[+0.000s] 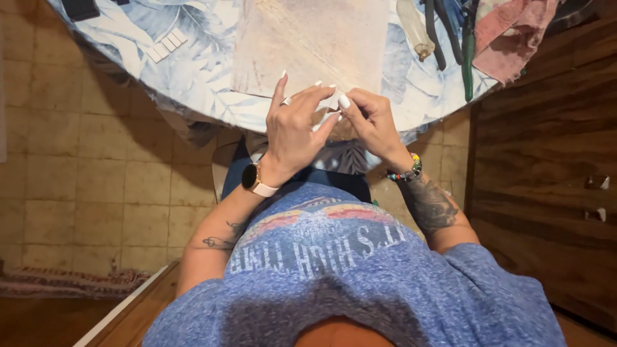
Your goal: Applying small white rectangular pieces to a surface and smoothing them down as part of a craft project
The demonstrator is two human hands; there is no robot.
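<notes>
**Both hands pinched on a small white piece at the table edge**

Centre frame, your left hand [292, 132] and right hand [373, 122] close together on the small white piece [331, 103], held just off the table [193, 71] rim for fingertip control. Beyond, the pale work board [308, 38]; upper right, pliers [468, 51] and pink rag [514, 35] crowd that edge. Upper left holds white strips [167, 45].

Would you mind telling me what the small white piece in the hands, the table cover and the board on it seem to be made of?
Small white piece: thin and matte, likely paper or tape; too small to be sure. Table cover: probably cloth or soft vinyl, since its leaf print drapes over the rim. Board: pale, flat and scuffed, perhaps wood or card.
</notes>
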